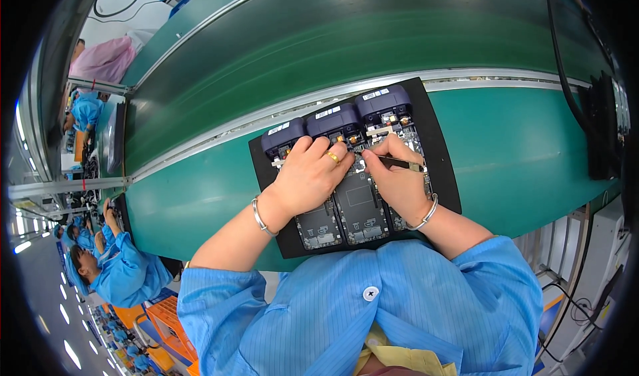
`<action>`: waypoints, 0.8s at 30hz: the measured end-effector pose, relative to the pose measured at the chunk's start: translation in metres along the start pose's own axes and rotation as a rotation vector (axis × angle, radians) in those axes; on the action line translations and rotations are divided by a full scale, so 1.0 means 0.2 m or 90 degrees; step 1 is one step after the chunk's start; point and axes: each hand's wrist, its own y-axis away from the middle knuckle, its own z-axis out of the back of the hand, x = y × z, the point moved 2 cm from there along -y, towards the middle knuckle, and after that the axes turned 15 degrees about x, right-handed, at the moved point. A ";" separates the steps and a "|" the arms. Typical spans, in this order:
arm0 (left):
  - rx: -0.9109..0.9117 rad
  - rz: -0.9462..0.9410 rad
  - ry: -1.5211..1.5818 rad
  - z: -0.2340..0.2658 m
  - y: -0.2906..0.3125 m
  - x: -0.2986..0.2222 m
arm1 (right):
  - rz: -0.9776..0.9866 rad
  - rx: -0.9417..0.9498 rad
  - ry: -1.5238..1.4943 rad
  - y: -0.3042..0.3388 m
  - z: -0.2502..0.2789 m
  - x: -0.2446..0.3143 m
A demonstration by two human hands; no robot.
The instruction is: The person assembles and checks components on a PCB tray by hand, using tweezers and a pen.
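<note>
Three dark handheld electronic units lie side by side with bare circuit boards and purple-black end caps: a left unit (318,228), a middle unit (358,199) and a right unit (385,103). My left hand (307,176), with a gold ring, rests across the left and middle units. Its fingers are apart, and their tips touch down just below the middle end cap. In my right hand (403,176) is a pair of dark tweezers (399,164). Their points reach toward the middle board beside my left fingers; the exact contact spot is hidden.
Beneath the units lies a black mat (441,160) on a green bench (506,156). A metal rail (479,76) separates it from a green conveyor belt (373,30) behind. A black cable (562,76) hangs at the right. Co-workers in blue (130,273) sit at the left.
</note>
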 end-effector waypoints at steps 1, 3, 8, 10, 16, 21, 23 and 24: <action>0.019 0.007 0.015 0.00 -0.01 0.00 | -0.008 0.000 -0.017 0.00 0.00 -0.01; 0.037 0.014 0.029 0.01 -0.02 0.01 | -0.004 -0.001 -0.007 0.00 0.00 -0.01; 0.017 0.025 0.061 -0.02 -0.01 0.02 | 0.004 -0.012 -0.018 0.00 0.00 -0.02; -0.001 0.019 0.064 -0.02 -0.01 0.02 | 0.008 -0.006 0.006 -0.01 0.00 0.00; 0.000 0.007 0.062 0.01 -0.01 0.03 | 0.013 -0.001 0.027 0.00 0.01 0.01; 0.019 0.008 0.053 0.01 -0.02 0.02 | -0.001 0.035 0.023 0.01 0.02 0.00; 0.041 0.017 0.042 0.00 -0.01 0.02 | 0.005 0.037 0.033 0.02 0.02 0.01; 0.041 0.015 0.042 0.00 -0.01 0.02 | -0.002 0.043 0.017 0.02 0.02 0.01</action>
